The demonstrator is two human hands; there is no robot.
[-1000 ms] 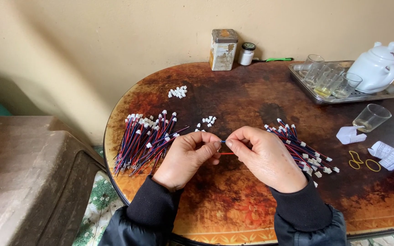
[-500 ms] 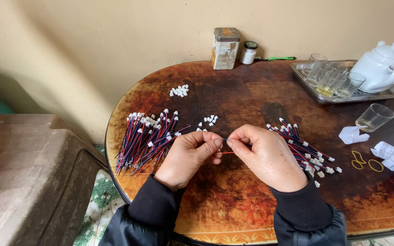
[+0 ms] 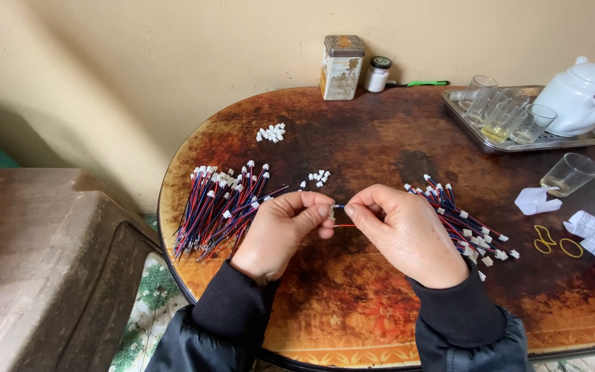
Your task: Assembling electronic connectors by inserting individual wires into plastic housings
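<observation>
Table (image 3: 380, 145), oval, dark mottled brown with an orange rim, set against a plain cream wall. Grey block-like surface (image 3: 43, 255) to its left. Metal tray (image 3: 552, 141) at far right carries a white teapot (image 3: 580, 93) and several glass cups (image 3: 500, 114); one more glass cup (image 3: 571, 173) stands on the table just in front of the tray. Rusty tin (image 3: 342, 67) and small jar (image 3: 379, 74) stand at the back edge by the wall.

Left hand (image 3: 280, 234) and right hand (image 3: 408, 234) meet at table centre, black sleeves. Fingers of both are pinched together on a short red-and-blue wire (image 3: 339, 215), which spans the small gap between the hands, just above the tabletop.

Left bundle of wires (image 3: 218, 207) with white connectors lies fanned beside the left hand. Right bundle of wires (image 3: 466, 227) lies partly under the right hand. Loose white connectors (image 3: 271, 132), a smaller cluster (image 3: 318, 178), crumpled paper (image 3: 536, 201), yellow rubber bands (image 3: 556, 241).
</observation>
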